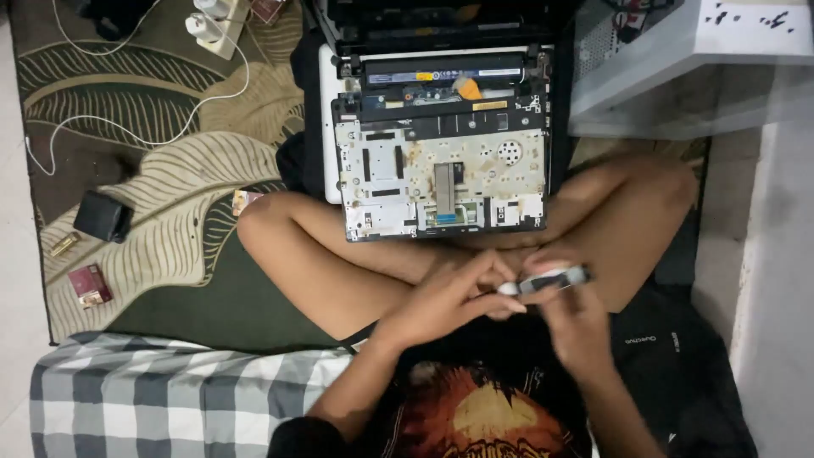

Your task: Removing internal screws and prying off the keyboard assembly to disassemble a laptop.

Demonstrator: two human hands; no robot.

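I sit cross-legged with an opened laptop point(441, 161) on my shins, its keyboard removed and the bare inner frame showing. Below it, over my lap, my right hand point(570, 314) grips a small grey and white tool or part point(551, 278), blurred by motion. My left hand point(458, 293) meets it from the left, fingertips pinching the white end of that same object. Both hands sit close together just under the laptop's front edge.
A leaf-patterned rug point(170, 170) lies to the left with a black pouch point(102, 216), a small red box point(90, 285), a white power strip point(216, 25) and cable. A checked cloth point(170, 390) is at lower left. A grey case point(678, 59) stands at upper right.
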